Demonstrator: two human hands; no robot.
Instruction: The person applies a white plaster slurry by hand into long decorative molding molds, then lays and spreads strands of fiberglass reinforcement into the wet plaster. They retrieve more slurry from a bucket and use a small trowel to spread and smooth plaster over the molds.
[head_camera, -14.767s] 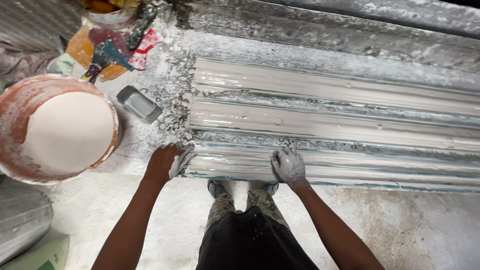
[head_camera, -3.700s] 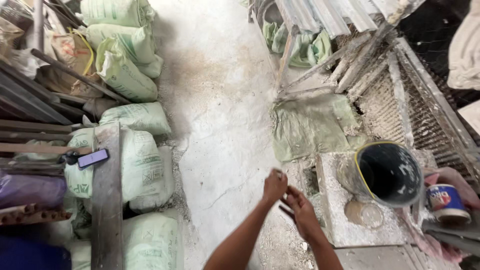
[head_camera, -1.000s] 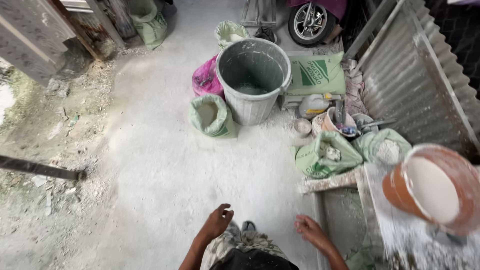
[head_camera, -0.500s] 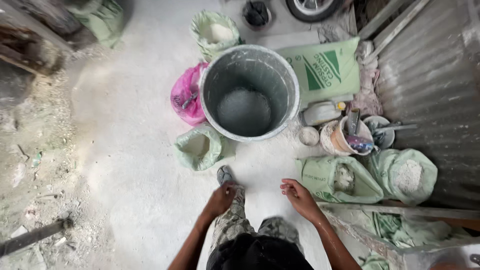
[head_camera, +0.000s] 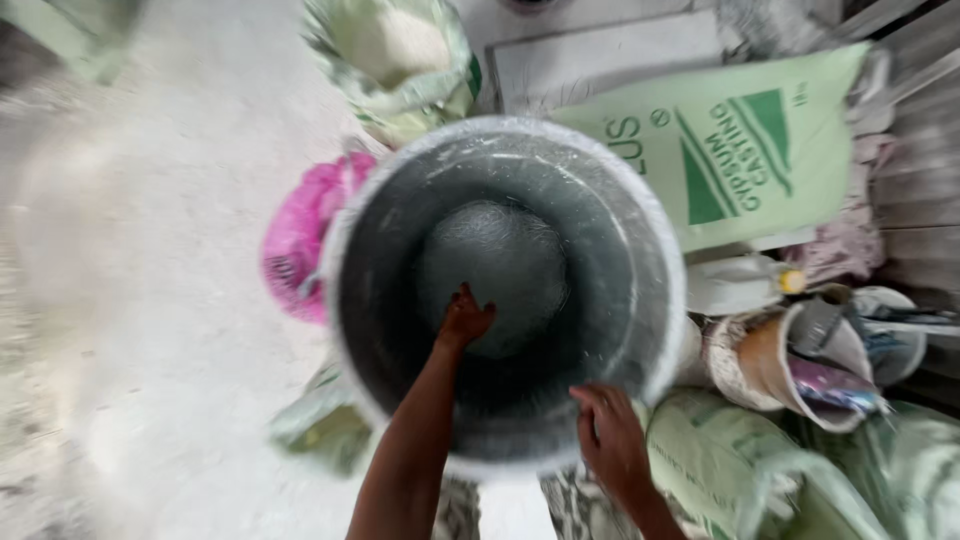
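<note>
The grey barrel fills the frame's centre. At its near rim, lower right, the right hand rests with fingers curled on the edge. Deeper inside, the left hand reaches down, fingers spread, holding nothing. A green sack lies beyond, upper right.

This is a plaster-casting workshop, rough and dusty. White powder coats the concrete floor, and green woven sacks of plaster lie stacked around a large grey plastic drum crusted white at the rim. Beside it stand plaster-smeared mixing tubs, with corrugated metal sheeting along the edge.
</note>
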